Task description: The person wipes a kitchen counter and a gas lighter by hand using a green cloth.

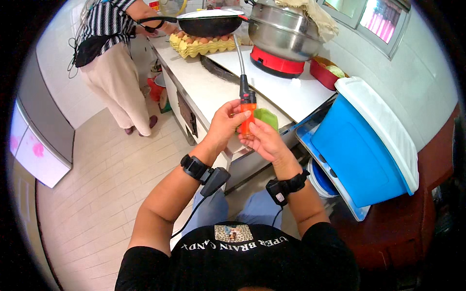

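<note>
An orange and black long-neck gas lighter [248, 116], its metal tube pointing away from me, is held between both hands over the counter's near edge. My left hand [230, 119] grips its upper body, with the thumb on the orange part. Around the lower end are the thumb and fingers of my right hand [263, 139]. Just behind my right hand lies a green object [266, 118], partly hidden, its kind unclear. Both wrists wear black strapped devices.
Ahead, a black wok [210, 27] rests over yellow egg trays [200, 47]. A steel steamer pot [285, 34] stands on a red base [277, 62]. Right are a red basin [324, 74] and a lidded blue bin [358, 152]. Another person [109, 58] stands at the counter's far left.
</note>
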`<move>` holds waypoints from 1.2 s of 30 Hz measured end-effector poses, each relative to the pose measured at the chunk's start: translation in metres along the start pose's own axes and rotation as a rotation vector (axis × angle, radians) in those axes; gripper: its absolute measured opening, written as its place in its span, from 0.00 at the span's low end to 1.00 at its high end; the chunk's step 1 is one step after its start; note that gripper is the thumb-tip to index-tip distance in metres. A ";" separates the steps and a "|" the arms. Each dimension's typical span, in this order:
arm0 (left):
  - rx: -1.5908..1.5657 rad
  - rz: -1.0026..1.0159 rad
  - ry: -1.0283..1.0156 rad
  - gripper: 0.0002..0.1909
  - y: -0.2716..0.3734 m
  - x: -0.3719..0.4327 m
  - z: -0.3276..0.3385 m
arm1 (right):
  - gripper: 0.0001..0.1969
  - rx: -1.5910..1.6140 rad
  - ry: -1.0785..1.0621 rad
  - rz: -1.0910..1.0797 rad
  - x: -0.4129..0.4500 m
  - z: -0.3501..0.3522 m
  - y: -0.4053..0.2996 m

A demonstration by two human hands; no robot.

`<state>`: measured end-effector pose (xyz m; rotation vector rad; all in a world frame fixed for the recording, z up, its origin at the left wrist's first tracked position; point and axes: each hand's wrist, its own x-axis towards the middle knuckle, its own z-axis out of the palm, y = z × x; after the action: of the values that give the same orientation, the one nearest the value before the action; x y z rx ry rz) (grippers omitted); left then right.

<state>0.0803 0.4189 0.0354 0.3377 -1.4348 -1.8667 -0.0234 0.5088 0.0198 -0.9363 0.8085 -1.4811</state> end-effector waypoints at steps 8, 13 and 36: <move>0.040 0.049 -0.019 0.22 -0.002 -0.003 0.000 | 0.16 -0.021 -0.016 0.003 0.001 -0.005 0.002; 0.057 0.068 -0.037 0.21 0.003 -0.008 0.003 | 0.17 -0.040 -0.011 0.003 -0.002 -0.001 0.002; 0.002 0.093 -0.122 0.17 0.010 -0.015 0.007 | 0.17 -0.058 0.099 -0.113 -0.016 0.012 0.001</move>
<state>0.0901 0.4333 0.0435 0.1571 -1.5079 -1.8372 -0.0114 0.5249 0.0229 -0.9713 0.8867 -1.6190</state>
